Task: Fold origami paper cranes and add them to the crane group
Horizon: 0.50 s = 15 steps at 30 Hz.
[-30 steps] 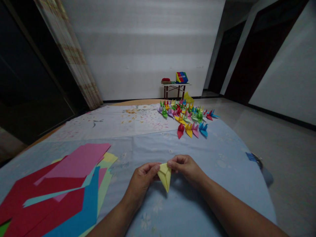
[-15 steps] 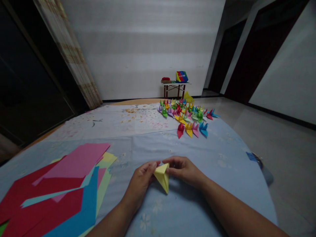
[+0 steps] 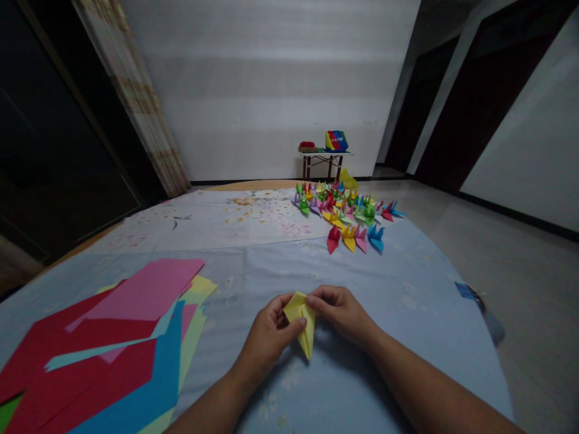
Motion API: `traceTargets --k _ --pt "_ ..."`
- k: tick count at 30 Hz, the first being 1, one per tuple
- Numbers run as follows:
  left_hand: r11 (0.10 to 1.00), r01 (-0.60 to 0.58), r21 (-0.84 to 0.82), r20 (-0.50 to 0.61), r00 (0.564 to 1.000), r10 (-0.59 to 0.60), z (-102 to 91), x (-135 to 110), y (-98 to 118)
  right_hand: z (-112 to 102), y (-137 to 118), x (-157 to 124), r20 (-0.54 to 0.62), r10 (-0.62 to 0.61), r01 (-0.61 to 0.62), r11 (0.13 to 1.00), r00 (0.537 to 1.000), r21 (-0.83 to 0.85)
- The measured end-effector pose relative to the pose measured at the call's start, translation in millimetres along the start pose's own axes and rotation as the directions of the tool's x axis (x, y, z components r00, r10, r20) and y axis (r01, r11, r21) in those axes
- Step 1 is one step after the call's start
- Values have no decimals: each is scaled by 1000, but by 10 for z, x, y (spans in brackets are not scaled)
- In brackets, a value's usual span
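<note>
A folded yellow paper piece (image 3: 302, 319), pointed at its lower end, is pinched between both my hands just above the pale blue cloth (image 3: 398, 289). My left hand (image 3: 269, 337) grips its left side with thumb and fingers closed. My right hand (image 3: 339, 310) pinches its upper right edge, fingers curled. To the left lies a loose pile of coloured paper sheets (image 3: 108, 349) in red, pink, blue, yellow and teal.
Several finished folded paper figures (image 3: 346, 214) in many colours stand in a cluster at the far right of the cloth. A small table (image 3: 322, 160) with a coloured box stands by the back wall. Bare floor lies to the right.
The yellow piece has been turned and pulled slightly closer between my hands. My left thumb now lies over its front. The view has shifted a little.
</note>
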<state>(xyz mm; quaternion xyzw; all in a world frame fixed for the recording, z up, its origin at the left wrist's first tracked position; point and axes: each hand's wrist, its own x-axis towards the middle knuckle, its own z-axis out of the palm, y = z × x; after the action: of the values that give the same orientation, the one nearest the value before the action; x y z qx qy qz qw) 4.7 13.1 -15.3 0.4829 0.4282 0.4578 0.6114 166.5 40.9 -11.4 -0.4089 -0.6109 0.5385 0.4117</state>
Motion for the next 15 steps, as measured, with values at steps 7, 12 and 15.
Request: traceTargets --k 7,12,15 --pt "999 -14 -30 -9 1000 14 5 -5 65 -20 8 12 -35 26 -25 1000 999 6" --pt "1000 19 5 -46 999 -19 -8 -34 112 -34 24 35 -74 41 -41 999 996 3" --pt "1000 15 -18 -65 998 -16 -3 -24 90 -21 31 42 -67 61 -61 998 996 5"
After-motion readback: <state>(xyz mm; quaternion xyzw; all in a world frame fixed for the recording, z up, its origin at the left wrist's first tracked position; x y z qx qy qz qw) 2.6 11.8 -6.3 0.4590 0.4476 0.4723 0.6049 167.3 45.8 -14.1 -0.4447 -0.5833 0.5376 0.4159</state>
